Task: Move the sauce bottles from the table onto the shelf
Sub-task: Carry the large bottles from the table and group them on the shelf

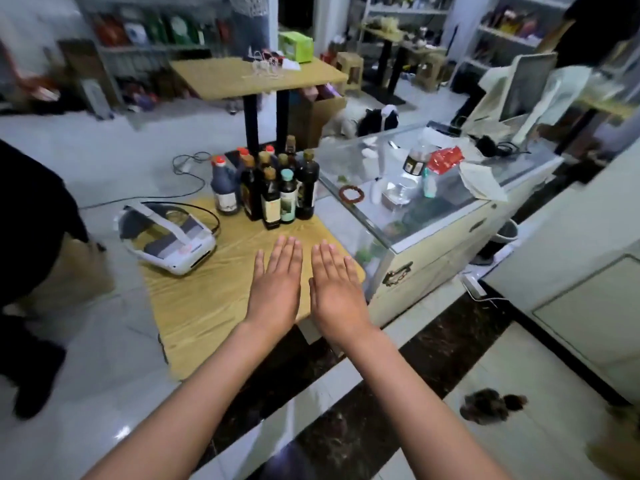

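Head view: left hand [275,289] and right hand [337,292] lie side by side, palms down, over the near part of the wooden tabletop [194,306]. Fingers [290,252] straight, held together, holding nothing. Sauce bottles [268,188] stand clustered upright at the far edge, apart from both hands. White headset [166,237] lies to their left. Glass counter [433,188] adjoins on the right.

Dark glass sauce bottles [273,181] clustered at far edge of light wooden table [194,306]. White headset [166,237] placed at left edge. Both flat hands, left [275,285] beside right [334,289], held over near right corner.
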